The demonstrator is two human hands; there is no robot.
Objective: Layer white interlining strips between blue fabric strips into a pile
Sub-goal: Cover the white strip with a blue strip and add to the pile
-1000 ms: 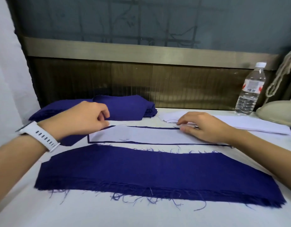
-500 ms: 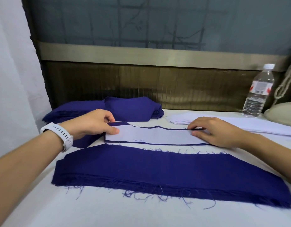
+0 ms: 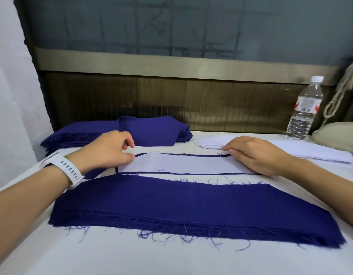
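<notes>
While the white strip lay across the middle of the desk, its long axis ran left to right, one end under each hand. It sat on a blue strip, of which only a thin dark border showed, so how many layers lay beneath could not be counted. The left hand had its fingers curled and its thumb tip at the strip's left end; whether it pinched the cloth or only touched it could not be told. The right hand pressed nearly straight fingers flat on the right end and gripped nothing. One frayed blue pile lay parallel, just nearer the person, between the forearms. A second blue stack sat just behind the left hand, and one white stack just behind the right. One bottle stood far right. A blue layer seemed due next, with the left hand nearer the rear blue stack.
</notes>
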